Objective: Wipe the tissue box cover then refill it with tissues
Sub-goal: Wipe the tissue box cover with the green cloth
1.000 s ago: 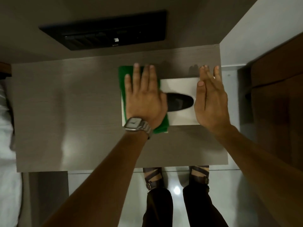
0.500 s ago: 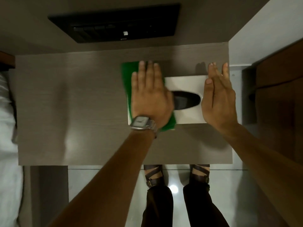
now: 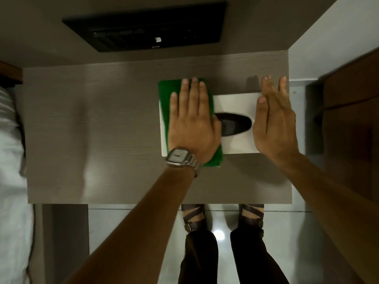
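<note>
A white tissue box cover (image 3: 235, 103) with a dark oval slot (image 3: 233, 125) lies flat on the right part of the wooden table (image 3: 102, 130). A green cloth (image 3: 167, 89) is spread over its left end. My left hand (image 3: 191, 119), with a wristwatch, presses flat on the cloth, fingers straight. My right hand (image 3: 273, 124) rests flat against the cover's right end, fingers straight and pointing away from me. No tissues show in the slot.
A black panel with buttons (image 3: 147, 25) is set in the surface behind the table. White bedding (image 3: 10, 150) lies at the left. A dark wooden cabinet (image 3: 352, 99) stands at the right. My sandalled feet (image 3: 223, 218) are on the glossy floor below the table's near edge.
The cloth and my left hand stay on the cover's left end, shifting only slightly. My right hand keeps its place at the right end.
</note>
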Demonstrator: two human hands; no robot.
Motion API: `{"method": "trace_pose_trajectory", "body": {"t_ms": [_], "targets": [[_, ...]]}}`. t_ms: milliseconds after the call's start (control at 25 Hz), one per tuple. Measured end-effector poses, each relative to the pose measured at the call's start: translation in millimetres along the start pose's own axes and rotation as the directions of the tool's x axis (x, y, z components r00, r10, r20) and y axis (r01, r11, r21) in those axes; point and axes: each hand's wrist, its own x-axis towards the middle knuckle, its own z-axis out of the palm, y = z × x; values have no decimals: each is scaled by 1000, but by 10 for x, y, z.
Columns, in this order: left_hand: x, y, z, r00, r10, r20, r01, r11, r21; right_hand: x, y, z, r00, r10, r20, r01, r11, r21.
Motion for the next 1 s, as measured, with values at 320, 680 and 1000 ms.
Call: {"method": "trace_pose_trajectory", "body": {"t_ms": [320,680,1000], "targets": [[-242,-488,-72,1000,-21,22,22,999,-35,-1,5,-8,999,43,19,-43,999,-10],[-218,329,106,960,277,33,-278,960,15,22,-11,-15,993,-103,65,117,955,-272],[-47,-85,-14,996,-82,-34,83,997,12,33,27,33,980,-181,80,197,876,-441]]}}
